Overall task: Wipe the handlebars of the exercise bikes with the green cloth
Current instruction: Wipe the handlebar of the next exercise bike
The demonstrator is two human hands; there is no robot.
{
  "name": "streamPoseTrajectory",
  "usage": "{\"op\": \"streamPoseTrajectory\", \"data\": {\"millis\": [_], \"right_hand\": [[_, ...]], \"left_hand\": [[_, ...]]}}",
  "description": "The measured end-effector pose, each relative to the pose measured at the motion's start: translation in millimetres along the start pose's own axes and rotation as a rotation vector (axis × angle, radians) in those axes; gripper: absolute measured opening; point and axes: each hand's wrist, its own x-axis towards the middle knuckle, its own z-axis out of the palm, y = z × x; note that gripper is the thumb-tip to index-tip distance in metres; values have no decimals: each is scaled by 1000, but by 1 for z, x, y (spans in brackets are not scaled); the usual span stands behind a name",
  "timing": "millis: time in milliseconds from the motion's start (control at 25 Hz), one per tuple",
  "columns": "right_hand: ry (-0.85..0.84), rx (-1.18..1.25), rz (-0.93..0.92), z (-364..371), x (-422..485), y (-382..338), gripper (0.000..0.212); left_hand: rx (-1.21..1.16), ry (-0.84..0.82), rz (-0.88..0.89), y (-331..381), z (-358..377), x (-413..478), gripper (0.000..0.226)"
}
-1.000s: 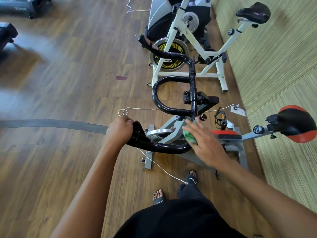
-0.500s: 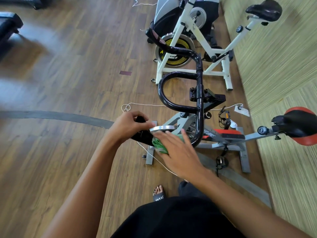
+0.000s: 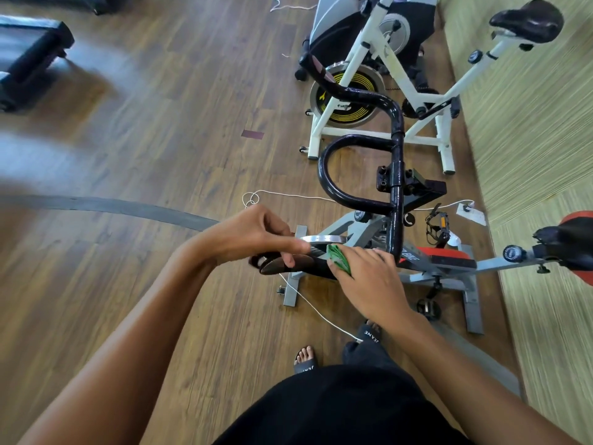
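The near exercise bike has a black looped handlebar (image 3: pixel 396 175) above its grey frame, with one arm of the bar reaching toward me. My right hand (image 3: pixel 369 281) grips the folded green cloth (image 3: pixel 338 258) and presses it onto that near arm. My left hand (image 3: pixel 253 236) is at the arm's end grip (image 3: pixel 282 264), fingers curled loosely around its tip. A second bike with a white frame (image 3: pixel 378 78) stands behind, its own black handlebar partly hidden by the first one.
A red-and-black saddle (image 3: pixel 574 242) juts out at the right edge. A white cord (image 3: pixel 308 303) trails over the wooden floor under my hands. A striped green wall (image 3: pixel 529 123) runs along the right. Black treadmill ends (image 3: pixel 29 59) sit far left. My sandalled feet (image 3: pixel 305 359) stand below the bar.
My right hand slid the cloth along the near handlebar arm from the bend toward the end grip. My left hand loosened from a full grip to a light hold on the tip.
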Motion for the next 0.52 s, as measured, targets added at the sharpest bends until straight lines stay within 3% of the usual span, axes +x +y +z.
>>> {"op": "streamPoseTrajectory", "data": {"millis": [120,160,240,320,400,520], "right_hand": [[-40,41,37,-5,10,-12,38],[-65,66,47,-9,12,-19,37],[-116,145,50,-11,17,-33,32],[-204,512,79,-12,26,-56,29],[-260,918,65,-10,36,-78,31],[-357,961,-36,-10,44,-79,43]], "left_hand": [[-88,8,30,5,-1,4,35],[-150,66,57,4,2,5,27],[-211,344,117,-8,9,12,17],[-209,654,28,-27,14,22,19],[-312,756,-138,-37,21,30,23],[-528,795,-254,-35,31,34,35]]}}
